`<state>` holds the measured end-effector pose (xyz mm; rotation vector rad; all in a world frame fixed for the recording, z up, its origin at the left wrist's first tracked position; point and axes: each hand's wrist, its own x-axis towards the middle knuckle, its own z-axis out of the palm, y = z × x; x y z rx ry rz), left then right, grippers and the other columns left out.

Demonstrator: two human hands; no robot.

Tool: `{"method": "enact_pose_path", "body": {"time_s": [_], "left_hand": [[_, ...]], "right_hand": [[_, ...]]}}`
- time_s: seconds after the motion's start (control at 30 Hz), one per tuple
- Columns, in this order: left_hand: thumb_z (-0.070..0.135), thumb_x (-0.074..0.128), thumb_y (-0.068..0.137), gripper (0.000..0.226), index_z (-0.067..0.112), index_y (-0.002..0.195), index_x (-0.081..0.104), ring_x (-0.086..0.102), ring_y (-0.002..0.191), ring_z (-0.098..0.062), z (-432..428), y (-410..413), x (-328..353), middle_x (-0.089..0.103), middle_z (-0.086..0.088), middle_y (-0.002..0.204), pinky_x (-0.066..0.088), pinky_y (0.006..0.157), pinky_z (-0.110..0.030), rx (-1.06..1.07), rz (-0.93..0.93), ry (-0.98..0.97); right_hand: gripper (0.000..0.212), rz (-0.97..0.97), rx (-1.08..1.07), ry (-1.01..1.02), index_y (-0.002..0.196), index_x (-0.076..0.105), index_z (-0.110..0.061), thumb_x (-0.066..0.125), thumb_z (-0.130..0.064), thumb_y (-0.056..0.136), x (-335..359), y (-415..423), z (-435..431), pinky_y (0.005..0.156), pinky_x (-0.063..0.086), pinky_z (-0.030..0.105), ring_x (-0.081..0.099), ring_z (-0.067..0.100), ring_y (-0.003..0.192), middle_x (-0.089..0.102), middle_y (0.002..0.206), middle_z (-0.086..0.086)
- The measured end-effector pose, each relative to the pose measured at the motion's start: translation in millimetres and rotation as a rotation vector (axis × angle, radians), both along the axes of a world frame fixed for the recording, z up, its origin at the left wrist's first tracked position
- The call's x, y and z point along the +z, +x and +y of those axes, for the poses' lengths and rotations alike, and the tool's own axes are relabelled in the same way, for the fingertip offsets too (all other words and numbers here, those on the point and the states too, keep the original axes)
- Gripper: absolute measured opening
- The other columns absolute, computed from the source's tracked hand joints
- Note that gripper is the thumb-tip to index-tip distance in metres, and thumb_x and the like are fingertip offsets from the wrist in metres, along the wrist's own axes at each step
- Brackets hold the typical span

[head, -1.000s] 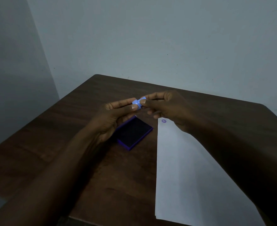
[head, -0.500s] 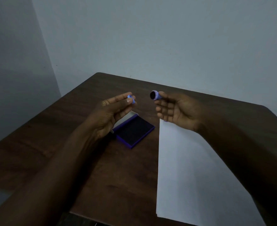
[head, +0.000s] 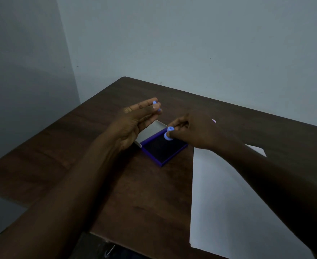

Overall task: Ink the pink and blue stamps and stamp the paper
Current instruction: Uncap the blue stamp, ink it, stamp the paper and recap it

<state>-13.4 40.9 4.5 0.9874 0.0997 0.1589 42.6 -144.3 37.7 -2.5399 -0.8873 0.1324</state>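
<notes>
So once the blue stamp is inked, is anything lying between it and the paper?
Nothing visible does. The right hand holds the blue stamp on the ink pad, and the paper lies just to its right, uncovered except by the right forearm.

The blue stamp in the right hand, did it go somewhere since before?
Yes. The blue stamp went down from the air onto the ink pad, carried by the right hand.

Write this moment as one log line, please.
right hand: small blue round stamp on purple ink pad | left hand: blue cap | white paper sheet: waiting
</notes>
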Motion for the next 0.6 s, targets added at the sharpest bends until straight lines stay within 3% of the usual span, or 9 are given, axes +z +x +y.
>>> {"method": "enact_pose_path", "body": {"time_s": [0.33,0.6], "left_hand": [[0.012,0.079,0.065,0.039,0.013,0.104,0.074,0.078,0.091,-0.015,-1.1,2.4,-0.9,0.083,-0.003,0.096,0.06,0.069,-0.018,-0.005,-0.01,0.005],[0.012,0.08,0.064,0.039,0.014,0.102,0.075,0.078,0.091,-0.015,0.4,3.8,-2.1,0.083,-0.003,0.096,0.06,0.07,-0.018,-0.013,-0.025,0.024]], "right_hand": [[0.029,0.01,0.026,-0.044,0.109,0.073,-0.02,0.073,-0.034,0.084,-14.4,-1.0,-3.6,0.07,0.043,0.014,0.064,0.009,0.09,0.073,0.104,-0.002],[0.029,0.011,0.055,-0.085,0.112,0.071,-0.016,0.07,-0.032,0.087,-17.8,-1.1,-0.5,0.075,0.047,0.019,0.065,0.014,0.093,0.072,0.107,0.002]]}}
